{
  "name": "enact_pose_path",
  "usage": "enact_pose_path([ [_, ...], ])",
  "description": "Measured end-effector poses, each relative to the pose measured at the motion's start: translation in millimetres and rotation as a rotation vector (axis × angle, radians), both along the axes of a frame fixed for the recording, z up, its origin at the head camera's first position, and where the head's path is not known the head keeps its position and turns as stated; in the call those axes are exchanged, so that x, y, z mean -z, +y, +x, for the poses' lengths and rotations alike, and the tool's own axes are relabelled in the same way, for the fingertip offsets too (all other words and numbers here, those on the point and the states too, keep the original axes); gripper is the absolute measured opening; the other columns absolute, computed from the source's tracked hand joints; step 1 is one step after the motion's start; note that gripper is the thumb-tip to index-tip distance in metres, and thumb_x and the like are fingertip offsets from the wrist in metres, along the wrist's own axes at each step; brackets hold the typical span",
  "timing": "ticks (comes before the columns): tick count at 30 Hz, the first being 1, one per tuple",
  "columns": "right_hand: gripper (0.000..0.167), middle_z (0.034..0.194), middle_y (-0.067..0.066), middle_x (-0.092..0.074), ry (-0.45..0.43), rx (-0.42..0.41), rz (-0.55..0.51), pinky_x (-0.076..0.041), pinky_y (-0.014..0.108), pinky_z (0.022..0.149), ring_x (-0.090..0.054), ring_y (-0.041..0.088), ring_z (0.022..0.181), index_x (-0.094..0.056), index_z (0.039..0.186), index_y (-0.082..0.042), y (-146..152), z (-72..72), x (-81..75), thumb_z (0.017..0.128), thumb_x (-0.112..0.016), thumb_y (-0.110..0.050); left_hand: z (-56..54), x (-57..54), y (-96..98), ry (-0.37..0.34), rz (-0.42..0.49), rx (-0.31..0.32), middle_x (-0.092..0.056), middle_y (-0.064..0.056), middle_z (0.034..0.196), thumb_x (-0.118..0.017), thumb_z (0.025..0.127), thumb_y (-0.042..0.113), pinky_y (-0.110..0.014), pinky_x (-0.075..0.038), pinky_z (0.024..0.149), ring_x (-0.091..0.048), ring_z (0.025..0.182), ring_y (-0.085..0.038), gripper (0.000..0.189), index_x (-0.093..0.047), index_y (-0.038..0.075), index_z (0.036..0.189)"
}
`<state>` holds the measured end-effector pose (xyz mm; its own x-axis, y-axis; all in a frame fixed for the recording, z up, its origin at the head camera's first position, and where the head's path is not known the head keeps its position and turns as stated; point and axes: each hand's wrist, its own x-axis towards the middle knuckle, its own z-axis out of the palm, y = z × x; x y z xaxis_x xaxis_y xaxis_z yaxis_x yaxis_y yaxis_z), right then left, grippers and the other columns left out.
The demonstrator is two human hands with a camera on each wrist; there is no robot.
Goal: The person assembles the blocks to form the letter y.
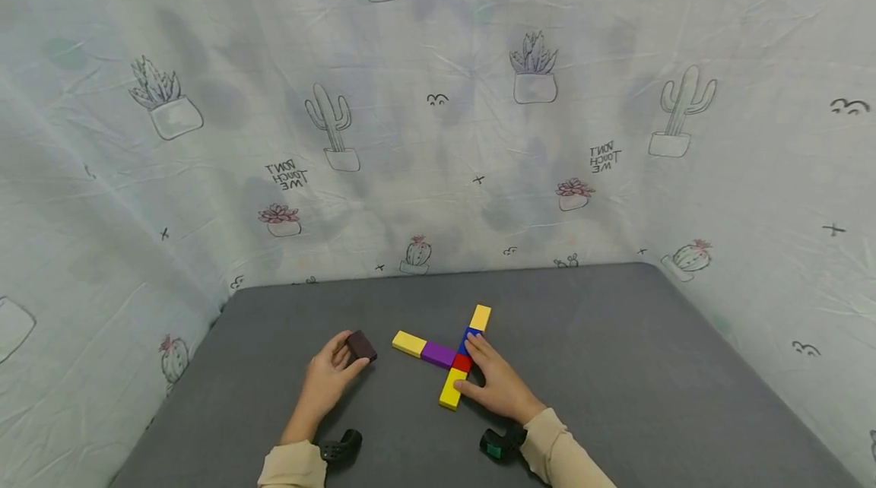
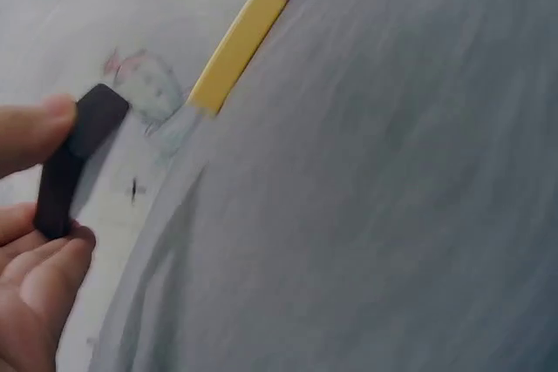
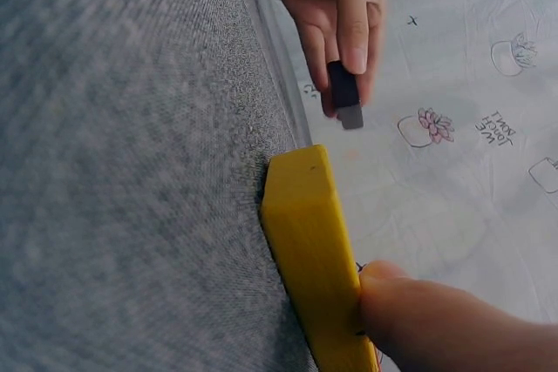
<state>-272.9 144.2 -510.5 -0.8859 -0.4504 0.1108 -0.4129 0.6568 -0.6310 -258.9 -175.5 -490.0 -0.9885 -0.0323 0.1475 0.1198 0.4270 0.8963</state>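
Note:
My left hand pinches a dark brown block between thumb and fingertips, to the left of a T-shaped row of coloured blocks. In the left wrist view the dark block is held on edge. My right hand rests on the row, its fingers over the blue block and its thumb on the near yellow block. Between those two sits a red block. From the red one a purple block and a yellow block extend leftward. A further yellow block tops the row.
The blocks lie on a grey cloth-covered table. A pale curtain printed with cacti surrounds its back and sides. Dark wrist devices, one at the left and one at the right, sit beside the beige sleeves.

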Motion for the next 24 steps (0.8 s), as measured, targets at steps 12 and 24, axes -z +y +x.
enact_pose_path([
  [12, 0.081, 0.157, 0.009, -0.024, 0.0, 0.004, -0.009, -0.026, 0.055, 0.112, -0.019, 0.031, 0.145, -0.033, 0.147, -0.004, -1.8, 0.0, 1.0, 0.088, -0.058, -0.055, 3.5, -4.8, 24.9, -0.141, 0.044, 0.287, -0.04, -0.03, 0.142, -0.074, 0.082, 0.019, -0.037, -0.044, 0.102, -0.042, 0.13, -0.041, 0.071, -0.039, -0.007, 0.139],
  [24, 0.081, 0.156, 0.009, -0.025, 0.009, 0.011, -0.001, -0.026, 0.054, 0.112, -0.019, 0.03, 0.145, -0.034, 0.147, -0.005, -0.6, -0.5, 1.1, 0.088, -0.058, -0.055, 18.2, -6.0, 36.5, -0.243, 0.104, 0.587, -0.037, -0.031, 0.143, -0.069, 0.087, 0.019, -0.034, -0.043, 0.103, -0.04, 0.131, -0.042, 0.071, -0.034, -0.011, 0.14],
])
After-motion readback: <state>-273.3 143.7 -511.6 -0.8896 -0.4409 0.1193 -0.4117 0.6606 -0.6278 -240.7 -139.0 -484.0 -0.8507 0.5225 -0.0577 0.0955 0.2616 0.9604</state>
